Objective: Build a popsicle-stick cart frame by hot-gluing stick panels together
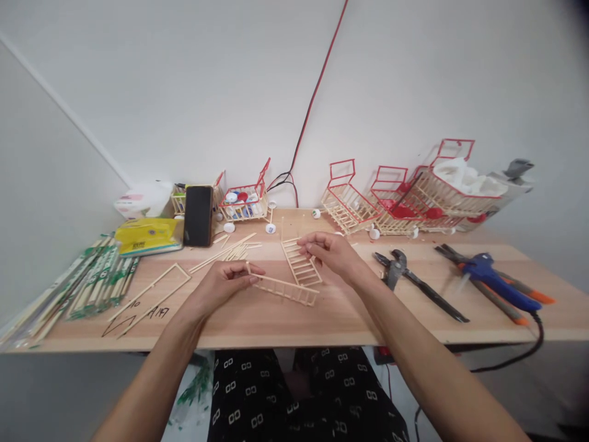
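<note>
My left hand is closed, with thumb and fingers pinching the left end of a ladder-like frame of thin wooden sticks. This frame is tilted just above the table. A second ladder-like stick frame is behind it, with thin sticks rising at its far end. Over that frame's upper right side is my right hand, its thumb and fingers drawn together. Whether the fingers grip the frame or a small piece is hidden. Loose wooden sticks are scattered behind my left hand.
Pliers and a blue glue gun lie at right. Miniature stick carts with red handles line the wall. At left are bagged sticks, a yellow packet, a phone and a three-sided stick frame.
</note>
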`<control>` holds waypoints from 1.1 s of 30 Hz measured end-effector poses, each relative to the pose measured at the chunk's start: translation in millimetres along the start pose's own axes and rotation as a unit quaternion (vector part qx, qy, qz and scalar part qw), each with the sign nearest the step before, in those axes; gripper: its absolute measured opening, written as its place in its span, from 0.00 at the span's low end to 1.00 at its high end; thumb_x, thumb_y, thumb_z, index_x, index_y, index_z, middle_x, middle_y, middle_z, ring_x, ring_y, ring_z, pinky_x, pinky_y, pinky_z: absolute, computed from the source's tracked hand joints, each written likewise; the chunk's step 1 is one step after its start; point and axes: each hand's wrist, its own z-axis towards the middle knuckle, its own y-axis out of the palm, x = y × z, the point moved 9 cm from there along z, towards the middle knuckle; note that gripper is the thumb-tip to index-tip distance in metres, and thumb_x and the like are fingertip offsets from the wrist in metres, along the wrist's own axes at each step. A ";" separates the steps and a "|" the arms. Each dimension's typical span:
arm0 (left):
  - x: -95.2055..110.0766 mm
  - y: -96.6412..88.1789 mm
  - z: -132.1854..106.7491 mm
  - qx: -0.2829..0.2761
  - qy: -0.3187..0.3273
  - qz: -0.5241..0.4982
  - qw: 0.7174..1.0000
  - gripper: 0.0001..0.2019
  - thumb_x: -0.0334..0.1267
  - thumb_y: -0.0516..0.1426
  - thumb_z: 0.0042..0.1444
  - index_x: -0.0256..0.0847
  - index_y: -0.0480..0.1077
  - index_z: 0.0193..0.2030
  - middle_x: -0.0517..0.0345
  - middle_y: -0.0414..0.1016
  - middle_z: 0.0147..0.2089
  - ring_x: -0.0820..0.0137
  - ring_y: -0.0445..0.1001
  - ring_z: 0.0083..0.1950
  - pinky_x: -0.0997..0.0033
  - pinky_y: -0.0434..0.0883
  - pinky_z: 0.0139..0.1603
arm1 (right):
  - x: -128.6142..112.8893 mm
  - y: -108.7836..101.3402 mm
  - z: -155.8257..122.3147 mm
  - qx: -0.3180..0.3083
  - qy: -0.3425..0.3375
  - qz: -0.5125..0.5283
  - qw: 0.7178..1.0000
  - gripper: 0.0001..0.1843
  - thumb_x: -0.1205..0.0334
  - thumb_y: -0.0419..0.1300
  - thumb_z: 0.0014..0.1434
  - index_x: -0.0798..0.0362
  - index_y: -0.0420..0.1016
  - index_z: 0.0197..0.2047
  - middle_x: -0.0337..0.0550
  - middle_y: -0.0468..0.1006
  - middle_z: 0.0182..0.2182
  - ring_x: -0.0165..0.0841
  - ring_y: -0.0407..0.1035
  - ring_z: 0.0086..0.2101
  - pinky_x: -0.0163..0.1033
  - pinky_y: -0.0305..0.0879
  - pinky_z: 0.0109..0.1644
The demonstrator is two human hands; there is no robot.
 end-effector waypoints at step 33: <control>5.2 -20.6 68.9 0.021 -0.054 -0.009 0.998 0.25 0.45 0.66 0.46 0.33 0.73 0.49 0.45 0.78 0.44 0.68 0.75 0.38 0.70 0.70 0.37 | 2.6 3.4 -73.7 -0.004 -0.007 -0.007 1.000 0.10 0.55 0.57 0.60 0.50 0.74 0.34 0.37 0.75 0.26 0.30 0.65 0.27 0.35 0.58 0.31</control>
